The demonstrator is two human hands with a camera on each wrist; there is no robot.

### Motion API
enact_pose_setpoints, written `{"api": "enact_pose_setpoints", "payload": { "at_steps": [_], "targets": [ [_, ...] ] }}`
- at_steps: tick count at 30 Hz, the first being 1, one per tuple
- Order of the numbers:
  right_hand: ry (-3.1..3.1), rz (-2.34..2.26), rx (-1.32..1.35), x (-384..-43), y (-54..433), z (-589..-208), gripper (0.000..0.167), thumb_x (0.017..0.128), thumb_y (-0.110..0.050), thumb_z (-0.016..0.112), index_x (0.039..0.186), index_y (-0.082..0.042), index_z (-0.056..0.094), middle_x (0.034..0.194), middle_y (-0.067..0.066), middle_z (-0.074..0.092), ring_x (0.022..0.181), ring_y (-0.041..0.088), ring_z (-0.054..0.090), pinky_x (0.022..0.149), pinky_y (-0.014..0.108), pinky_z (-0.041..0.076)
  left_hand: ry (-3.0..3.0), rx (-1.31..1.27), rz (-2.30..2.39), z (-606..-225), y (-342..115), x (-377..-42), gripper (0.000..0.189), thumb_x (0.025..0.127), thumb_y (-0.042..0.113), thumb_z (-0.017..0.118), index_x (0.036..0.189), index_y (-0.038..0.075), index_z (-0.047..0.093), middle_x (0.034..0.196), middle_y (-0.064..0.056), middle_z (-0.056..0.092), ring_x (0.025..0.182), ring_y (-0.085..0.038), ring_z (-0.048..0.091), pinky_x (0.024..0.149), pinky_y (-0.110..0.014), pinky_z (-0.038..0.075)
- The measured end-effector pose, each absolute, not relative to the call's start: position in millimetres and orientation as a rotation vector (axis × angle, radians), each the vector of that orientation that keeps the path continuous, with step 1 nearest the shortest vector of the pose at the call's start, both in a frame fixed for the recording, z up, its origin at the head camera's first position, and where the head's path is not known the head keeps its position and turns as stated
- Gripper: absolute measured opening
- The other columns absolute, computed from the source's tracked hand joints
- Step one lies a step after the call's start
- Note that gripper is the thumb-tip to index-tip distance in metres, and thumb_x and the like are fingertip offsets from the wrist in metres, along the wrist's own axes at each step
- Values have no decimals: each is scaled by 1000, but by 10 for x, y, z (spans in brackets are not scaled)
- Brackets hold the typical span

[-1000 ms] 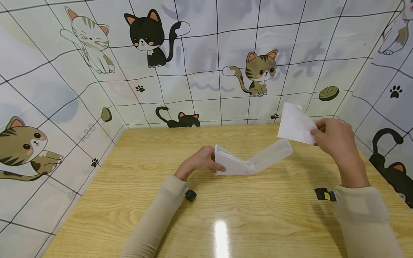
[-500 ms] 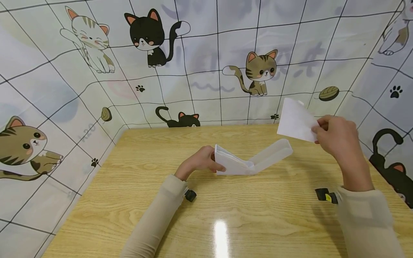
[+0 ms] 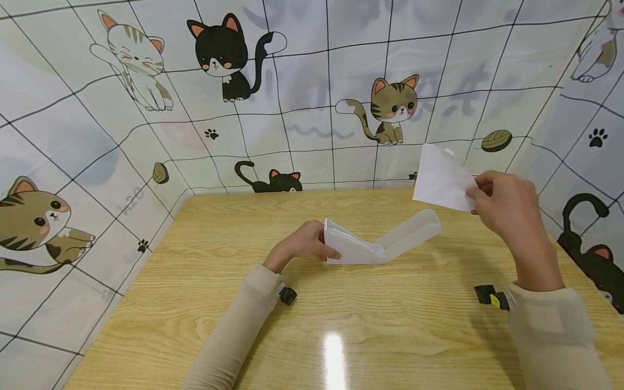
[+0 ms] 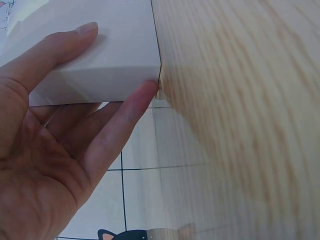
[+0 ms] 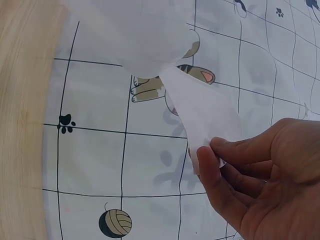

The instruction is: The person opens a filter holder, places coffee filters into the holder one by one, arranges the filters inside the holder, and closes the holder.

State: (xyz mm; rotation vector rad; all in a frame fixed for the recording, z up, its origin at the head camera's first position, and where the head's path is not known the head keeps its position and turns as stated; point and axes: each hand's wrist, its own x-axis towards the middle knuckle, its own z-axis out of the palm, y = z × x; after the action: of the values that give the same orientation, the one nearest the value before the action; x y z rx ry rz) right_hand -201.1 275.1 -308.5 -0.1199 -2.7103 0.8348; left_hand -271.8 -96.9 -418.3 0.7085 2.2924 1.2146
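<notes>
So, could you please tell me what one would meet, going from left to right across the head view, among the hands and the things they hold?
Left hand → open white box → white paper → right hand.

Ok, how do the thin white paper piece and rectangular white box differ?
The paper piece is held up in the right hand; the box rests on the wooden table, gripped by the left hand. The paper piece is thin; the box is thick, its flap open. Both are white.
</notes>
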Motion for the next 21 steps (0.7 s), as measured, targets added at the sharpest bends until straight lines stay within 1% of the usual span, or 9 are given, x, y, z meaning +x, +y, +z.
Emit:
{"api": "enact_pose_setpoints", "payload": {
  "at_steps": [6, 15, 21],
  "targets": [
    [-2681, 827, -106, -1984, 2727, -3074, 35, 104, -12, 58, 128, 14, 61, 113, 37, 67, 76, 36, 72, 49, 25, 45, 2291, 703, 1215, -4181, -968, -2714, 36, 85, 8, 84, 118, 5, 73, 103, -14, 78, 75, -23, 75, 71, -40, 66],
    [-2638, 822, -70, -1964, 2650, -3054, 34, 104, -12, 59, 126, 14, 62, 112, 36, 68, 78, 39, 72, 48, 19, 45, 2297, 697, 1213, -4196, -966, -2727, 36, 85, 9, 85, 118, 5, 73, 103, -13, 78, 75, -26, 75, 70, -39, 66],
    [-2630, 814, -53, -1957, 2601, -3050, 33, 104, -12, 60, 125, 13, 63, 112, 36, 69, 79, 40, 73, 50, 17, 43, 2299, 697, 1214, -4197, -974, -2729, 35, 85, 10, 85, 117, 5, 73, 101, -13, 78, 75, -21, 74, 71, -39, 66]
  ]
}}
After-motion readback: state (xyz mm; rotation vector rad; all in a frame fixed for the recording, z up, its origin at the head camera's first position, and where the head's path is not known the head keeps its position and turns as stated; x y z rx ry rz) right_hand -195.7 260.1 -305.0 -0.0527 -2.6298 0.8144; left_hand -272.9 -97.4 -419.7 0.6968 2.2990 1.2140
